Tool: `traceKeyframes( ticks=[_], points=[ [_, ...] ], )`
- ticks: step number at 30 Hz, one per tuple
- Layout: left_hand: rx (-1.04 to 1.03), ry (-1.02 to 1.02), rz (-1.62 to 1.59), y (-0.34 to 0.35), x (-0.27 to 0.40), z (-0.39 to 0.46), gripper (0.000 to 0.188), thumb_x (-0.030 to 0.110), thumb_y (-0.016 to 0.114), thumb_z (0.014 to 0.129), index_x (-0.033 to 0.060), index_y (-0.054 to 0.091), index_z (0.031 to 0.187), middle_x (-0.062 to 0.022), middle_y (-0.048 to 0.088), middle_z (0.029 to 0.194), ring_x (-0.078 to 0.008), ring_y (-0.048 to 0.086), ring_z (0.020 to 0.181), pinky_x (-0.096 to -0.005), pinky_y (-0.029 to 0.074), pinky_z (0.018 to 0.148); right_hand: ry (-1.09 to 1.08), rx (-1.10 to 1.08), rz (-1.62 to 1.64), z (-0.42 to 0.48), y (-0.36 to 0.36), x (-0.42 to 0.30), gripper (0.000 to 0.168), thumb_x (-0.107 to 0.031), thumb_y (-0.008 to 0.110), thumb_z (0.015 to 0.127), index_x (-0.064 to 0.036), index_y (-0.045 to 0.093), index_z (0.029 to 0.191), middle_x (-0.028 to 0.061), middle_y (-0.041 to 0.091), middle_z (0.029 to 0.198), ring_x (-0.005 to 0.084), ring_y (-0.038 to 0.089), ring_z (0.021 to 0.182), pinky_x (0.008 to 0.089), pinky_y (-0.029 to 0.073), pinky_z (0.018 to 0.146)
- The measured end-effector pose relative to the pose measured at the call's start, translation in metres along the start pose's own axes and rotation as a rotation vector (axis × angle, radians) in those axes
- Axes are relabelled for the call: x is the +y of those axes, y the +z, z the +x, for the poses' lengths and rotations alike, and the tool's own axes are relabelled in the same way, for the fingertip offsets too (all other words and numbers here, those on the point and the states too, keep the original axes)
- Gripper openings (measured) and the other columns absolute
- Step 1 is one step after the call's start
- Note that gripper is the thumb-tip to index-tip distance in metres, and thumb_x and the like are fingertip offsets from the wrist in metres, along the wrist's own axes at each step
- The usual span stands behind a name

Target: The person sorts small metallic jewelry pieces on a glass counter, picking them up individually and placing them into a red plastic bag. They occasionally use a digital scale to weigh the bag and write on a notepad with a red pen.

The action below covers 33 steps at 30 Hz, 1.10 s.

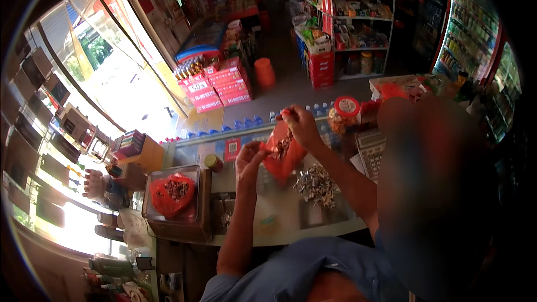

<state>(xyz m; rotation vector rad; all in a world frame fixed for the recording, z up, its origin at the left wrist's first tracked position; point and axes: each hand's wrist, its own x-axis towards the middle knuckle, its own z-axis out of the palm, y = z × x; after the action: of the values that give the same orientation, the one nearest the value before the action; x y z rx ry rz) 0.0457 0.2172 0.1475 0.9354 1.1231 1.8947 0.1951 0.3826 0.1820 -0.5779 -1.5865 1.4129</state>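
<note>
A thin red plastic bag hangs stretched between my hands above a glass-topped counter. My left hand pinches its near left edge. Higher and to the right, my right hand grips another part of its rim. Small brownish and shiny pieces show in the bag's mouth; I cannot tell exactly what they are. Beside it, below my right forearm, a loose pile of small silvery metal pieces lies on the glass. A second red bag with similar small pieces rests on a weighing scale to the left.
A calculator and a red-lidded jar stand at the right. Near my left hand are a small round tin and a printed code card. Blue-capped bottles line the counter's far side. A large dark blur covers the right.
</note>
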Motion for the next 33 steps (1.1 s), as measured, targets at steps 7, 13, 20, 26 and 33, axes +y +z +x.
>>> traceKeyframes(
  ticks=[7, 13, 20, 26, 33],
  points=[
    [0.125, 0.063, 0.066, -0.003, 0.016, 0.005, 0.033, 0.010, 0.067, 0.101, -0.0024, 0.067, 0.132, -0.0100, 0.072, 0.118, -0.0169, 0.068, 0.102, -0.0318, 0.053, 0.096, -0.090, 0.067, 0.059, 0.015, -0.008, 0.030, 0.012, -0.012, 0.061, 0.107, -0.001, 0.063, 0.109, 0.0097, 0.078, 0.103, 0.0092, 0.065, 0.063, 0.0270, 0.055, 0.057],
    [0.069, -0.077, 0.119, -0.003, -0.003, -0.011, 0.039, 0.012, 0.067, 0.101, -0.0006, 0.068, 0.138, -0.0081, 0.072, 0.126, -0.0148, 0.069, 0.103, -0.0315, 0.052, 0.100, 0.057, 0.058, -0.049, -0.009, -0.030, 0.071, 0.015, -0.008, 0.063, 0.105, 0.002, 0.062, 0.117, 0.0104, 0.076, 0.108, 0.0101, 0.067, 0.068, 0.0276, 0.057, 0.067],
    [0.098, -0.146, 0.132, -0.004, -0.022, -0.018, 0.040, 0.011, 0.066, 0.103, 0.0024, 0.067, 0.142, -0.0055, 0.070, 0.140, -0.0127, 0.070, 0.105, -0.0317, 0.052, 0.103, -0.015, 0.047, -0.362, -0.068, -0.062, 0.069, 0.046, -0.018, 0.074, 0.098, 0.001, 0.057, 0.136, 0.0137, 0.072, 0.126, 0.0261, 0.068, 0.121, 0.0390, 0.052, 0.106],
    [0.058, -0.125, 0.155, 0.009, -0.019, -0.018, 0.042, 0.018, 0.068, 0.102, 0.0031, 0.067, 0.142, -0.0072, 0.073, 0.135, -0.0131, 0.069, 0.110, -0.0362, 0.043, 0.113, -0.007, -0.155, -0.952, -0.155, -0.108, 0.101, 0.083, -0.056, 0.077, 0.089, -0.006, 0.053, 0.150, 0.0196, 0.047, 0.159, 0.0415, 0.038, 0.151, 0.0538, 0.029, 0.125],
    [0.072, -0.147, 0.172, 0.007, -0.015, -0.016, 0.041, 0.006, 0.067, 0.103, 0.0020, 0.065, 0.143, -0.0077, 0.070, 0.138, -0.0118, 0.071, 0.104, -0.0298, 0.054, 0.097, 0.075, -0.300, -1.156, -0.174, -0.081, 0.110, 0.090, -0.066, 0.075, 0.086, -0.021, 0.050, 0.159, 0.0159, 0.034, 0.168, 0.0448, 0.022, 0.159, 0.0685, 0.016, 0.126]
  ],
)
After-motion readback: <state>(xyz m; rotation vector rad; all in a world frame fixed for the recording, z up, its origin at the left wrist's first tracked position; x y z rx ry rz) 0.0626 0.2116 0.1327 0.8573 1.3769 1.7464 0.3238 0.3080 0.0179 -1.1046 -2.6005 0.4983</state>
